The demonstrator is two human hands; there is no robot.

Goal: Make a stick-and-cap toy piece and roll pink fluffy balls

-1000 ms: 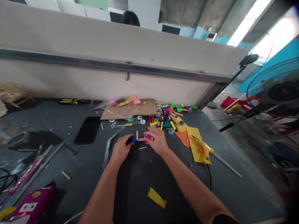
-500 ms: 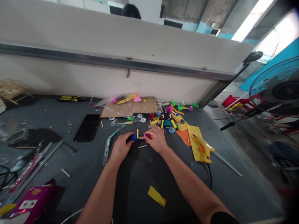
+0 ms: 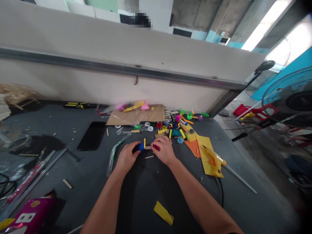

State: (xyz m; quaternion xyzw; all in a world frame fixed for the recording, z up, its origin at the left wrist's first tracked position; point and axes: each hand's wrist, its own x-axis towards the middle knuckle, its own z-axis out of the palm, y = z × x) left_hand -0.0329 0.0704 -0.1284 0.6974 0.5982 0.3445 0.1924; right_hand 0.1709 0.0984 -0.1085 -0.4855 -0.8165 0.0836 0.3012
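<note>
Hands (image 3: 127,156) pinched: left blue piece (image 3: 140,147), right magenta piece (image 3: 155,148).

At frame centre, the left hand (image 3: 127,156) grips a blue part (image 3: 140,147), the right hand (image 3: 165,150) a magenta part (image 3: 156,148); a wooden stick (image 3: 148,148) extends between. Centre left: black smartphone (image 3: 91,136). Centre right: yellow glue gun (image 3: 218,161).

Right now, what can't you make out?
Head view, small chunky blue piece: left side hidden by the left hand.
Head view, small magenta piece: shape unclear, partly covered by the right hand.
Head view, boxy purple device: lower end cut off by the bottom edge.
</note>
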